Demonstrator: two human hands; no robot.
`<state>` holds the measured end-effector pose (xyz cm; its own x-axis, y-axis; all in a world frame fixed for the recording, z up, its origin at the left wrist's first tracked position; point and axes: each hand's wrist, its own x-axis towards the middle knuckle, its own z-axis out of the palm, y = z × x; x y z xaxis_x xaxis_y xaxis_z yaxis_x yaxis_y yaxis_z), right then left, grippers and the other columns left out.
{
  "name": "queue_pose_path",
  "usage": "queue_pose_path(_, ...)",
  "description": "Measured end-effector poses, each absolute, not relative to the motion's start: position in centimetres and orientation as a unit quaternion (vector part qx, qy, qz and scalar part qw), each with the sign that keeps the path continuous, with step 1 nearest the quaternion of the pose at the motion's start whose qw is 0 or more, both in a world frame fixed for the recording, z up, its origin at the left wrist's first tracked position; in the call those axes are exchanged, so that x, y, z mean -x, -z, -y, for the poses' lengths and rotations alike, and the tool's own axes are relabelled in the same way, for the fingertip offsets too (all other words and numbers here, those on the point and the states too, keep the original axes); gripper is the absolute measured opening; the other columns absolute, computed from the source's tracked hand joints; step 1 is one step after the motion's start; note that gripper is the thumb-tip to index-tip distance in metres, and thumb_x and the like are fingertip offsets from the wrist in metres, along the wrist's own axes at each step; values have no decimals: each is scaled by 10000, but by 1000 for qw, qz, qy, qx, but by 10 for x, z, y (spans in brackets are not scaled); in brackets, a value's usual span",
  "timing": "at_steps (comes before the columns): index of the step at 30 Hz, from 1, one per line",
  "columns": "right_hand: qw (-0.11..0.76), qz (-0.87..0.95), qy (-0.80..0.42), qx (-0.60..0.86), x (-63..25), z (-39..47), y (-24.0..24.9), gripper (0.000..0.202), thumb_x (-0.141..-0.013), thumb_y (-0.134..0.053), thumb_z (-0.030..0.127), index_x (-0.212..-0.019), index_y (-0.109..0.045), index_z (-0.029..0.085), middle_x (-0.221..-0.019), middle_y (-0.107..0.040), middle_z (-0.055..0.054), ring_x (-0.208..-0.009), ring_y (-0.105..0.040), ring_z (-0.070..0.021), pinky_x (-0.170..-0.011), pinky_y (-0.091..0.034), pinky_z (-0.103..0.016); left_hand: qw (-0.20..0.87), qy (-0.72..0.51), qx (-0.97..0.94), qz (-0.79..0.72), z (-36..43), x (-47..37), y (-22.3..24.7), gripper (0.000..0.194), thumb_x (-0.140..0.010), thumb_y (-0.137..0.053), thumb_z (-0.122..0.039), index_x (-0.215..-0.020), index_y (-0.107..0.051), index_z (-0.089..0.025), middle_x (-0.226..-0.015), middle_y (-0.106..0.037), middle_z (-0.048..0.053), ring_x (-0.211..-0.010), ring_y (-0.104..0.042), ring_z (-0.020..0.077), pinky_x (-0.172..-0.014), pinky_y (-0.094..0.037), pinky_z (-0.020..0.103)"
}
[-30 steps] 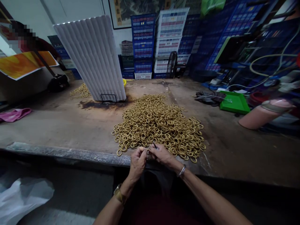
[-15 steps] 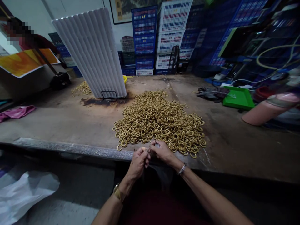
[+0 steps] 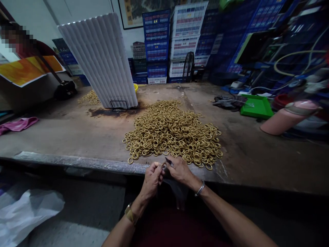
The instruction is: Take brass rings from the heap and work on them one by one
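A heap of gold-coloured rings [image 3: 174, 132] lies on the table just beyond my hands. At the table's front edge, my left hand [image 3: 153, 175] is closed in a pinch on a small ring [image 3: 163, 165], mostly hidden by the fingertips. My right hand [image 3: 181, 171] touches the same spot, its fingers closed around a small knife [image 3: 169, 161]. The dark pointed blade sticks out at the upper left of that hand, while the rest of it is covered by the fingers.
A ribbed white panel [image 3: 99, 61] stands in a black wire holder, with more rings [image 3: 89, 98] behind it. To the right are a green tray [image 3: 257, 107] and a pink bottle [image 3: 288, 118]. A pink cloth [image 3: 19, 125] lies left. Another person [image 3: 42, 51] is at far left.
My right hand has turned slightly, and the dark blade now shows more clearly above its fingers. Both hands stay together at the table's edge. The view has shifted a little.
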<state>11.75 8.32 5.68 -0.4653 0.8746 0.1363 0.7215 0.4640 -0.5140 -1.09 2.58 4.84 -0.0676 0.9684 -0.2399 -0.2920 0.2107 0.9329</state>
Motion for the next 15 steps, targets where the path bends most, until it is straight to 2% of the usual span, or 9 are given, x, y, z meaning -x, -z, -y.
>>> queue_pose_path(8, 94, 866, -180, 456, -118, -67, -53, 199, -723, -431, 159, -839, -587, 201, -752, -645, -26, -675, -541, -148, -580, -271, -233, 577, -531, -364, -503, -23, 10, -55, 302, -724, -557, -456, -693, -495, -162, -560, -475, -43, -402, -356, 37, -370, -257, 144)
queue_pose_path(15, 71, 839, -168, 512, -124, -76, -56, 205, -771, -409, 202, -870, -589, 199, -740, -643, -37, -677, -551, -145, -571, -274, -229, 599, -523, -376, -475, -11, 7, -69, 304, -738, -552, -445, -653, -502, -157, -512, -447, -51, -377, -327, 28, -369, -245, 151)
